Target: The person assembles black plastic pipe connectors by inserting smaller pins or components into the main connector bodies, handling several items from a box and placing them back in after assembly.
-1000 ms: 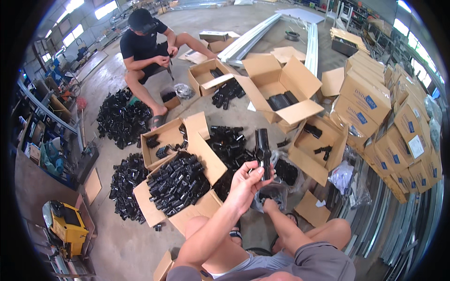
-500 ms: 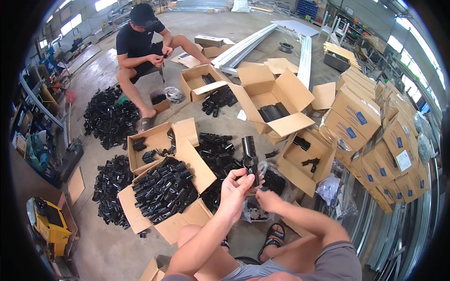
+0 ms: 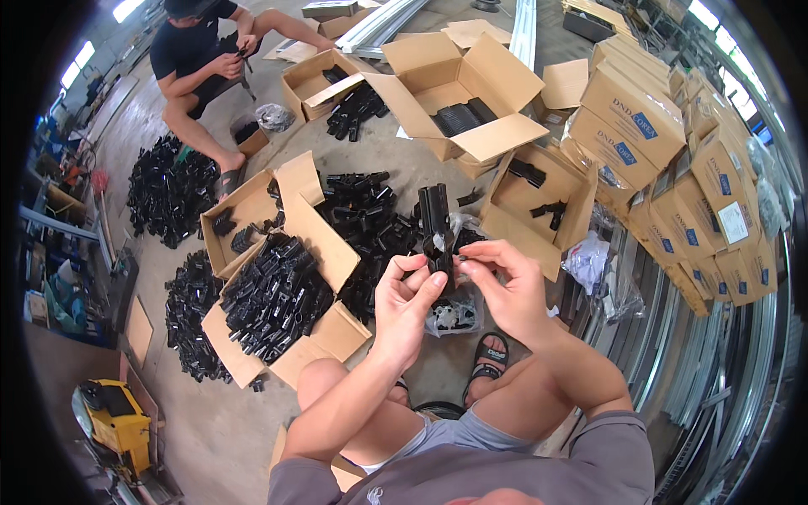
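Left of centre, an open carton [image 3: 320, 244] is holding black parts [image 3: 278, 299]. Up from the plastic bag [image 3: 471, 318], the right hand [image 3: 509, 286] is joining the left hand [image 3: 406, 307] at centre, the left gripping 1 black tubular part [image 3: 434, 215], the right apparently pinching a small dark piece [image 3: 459, 259] beside it; 2 hands are now working.

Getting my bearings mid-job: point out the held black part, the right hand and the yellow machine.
Black part [image 3: 434, 210], head view: upper section of its body.
Right hand [image 3: 512, 288], head view: middle of the hand.
Yellow machine [image 3: 123, 434], head view: its yellow housing.
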### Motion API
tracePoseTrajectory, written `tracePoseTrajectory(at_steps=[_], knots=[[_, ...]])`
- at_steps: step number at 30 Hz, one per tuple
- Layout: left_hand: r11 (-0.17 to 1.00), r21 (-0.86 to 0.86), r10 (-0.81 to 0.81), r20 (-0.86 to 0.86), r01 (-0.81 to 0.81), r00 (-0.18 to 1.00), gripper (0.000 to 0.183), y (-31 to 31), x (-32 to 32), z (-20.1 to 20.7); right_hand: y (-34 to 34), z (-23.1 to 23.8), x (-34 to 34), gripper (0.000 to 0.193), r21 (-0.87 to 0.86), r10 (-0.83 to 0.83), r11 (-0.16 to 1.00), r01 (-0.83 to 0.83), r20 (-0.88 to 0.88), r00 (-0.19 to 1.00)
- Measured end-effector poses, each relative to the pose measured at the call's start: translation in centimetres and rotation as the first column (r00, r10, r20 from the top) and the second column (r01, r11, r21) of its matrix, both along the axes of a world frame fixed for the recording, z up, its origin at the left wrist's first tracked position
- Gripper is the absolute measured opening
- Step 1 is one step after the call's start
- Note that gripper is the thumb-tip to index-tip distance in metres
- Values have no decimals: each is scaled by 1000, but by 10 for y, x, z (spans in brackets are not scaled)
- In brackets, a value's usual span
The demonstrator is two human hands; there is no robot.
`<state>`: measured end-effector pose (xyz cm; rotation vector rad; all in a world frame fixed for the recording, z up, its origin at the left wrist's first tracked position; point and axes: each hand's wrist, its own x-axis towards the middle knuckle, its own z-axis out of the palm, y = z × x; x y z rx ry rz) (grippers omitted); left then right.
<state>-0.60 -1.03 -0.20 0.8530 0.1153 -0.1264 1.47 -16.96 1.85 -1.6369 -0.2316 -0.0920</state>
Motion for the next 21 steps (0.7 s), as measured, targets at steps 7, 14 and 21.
tracePoseTrajectory(at_steps=[7,14,21], knots=[[995,100,17,22,-19,1000,27,-11,0,-10,-5,-7,0,13,-93,-76,992,82,65,995],[993,112,24,62,-31,998,27,-16,1,-8,-15,-7,0,15,-162,-81,982,100,124,989],[992,127,7,82,-18,997,28,-19,3,-9,-14,-6,-2,14,-177,-117,975,135,110,987]])
